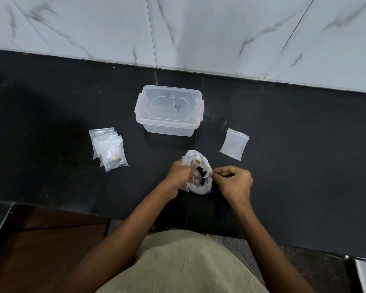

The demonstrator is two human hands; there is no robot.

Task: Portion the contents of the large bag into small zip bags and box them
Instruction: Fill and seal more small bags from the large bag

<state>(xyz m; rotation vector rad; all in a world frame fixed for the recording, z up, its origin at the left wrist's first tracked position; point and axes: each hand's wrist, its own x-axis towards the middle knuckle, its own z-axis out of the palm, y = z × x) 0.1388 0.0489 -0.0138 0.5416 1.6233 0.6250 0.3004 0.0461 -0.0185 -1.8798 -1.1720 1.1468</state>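
Large bag (pixel 197 176) at near centre of black counter (pixel 51 123). Left hand (pixel 179 173) grips its left rim, right hand (pixel 234 180) pinches the right rim. Advice: keep mouth spread wide, draw small portions. Empty zip bag (pixel 234 143) right; filled zip bags (pixel 109 149) left; lidded box (pixel 169 109) far.

Light: dim, soft, from above.
Shadow: dark patch on counter (pixel 51 115) far left of the fingers.
Edges: wide-angle bending.
Focus: slightly soft.
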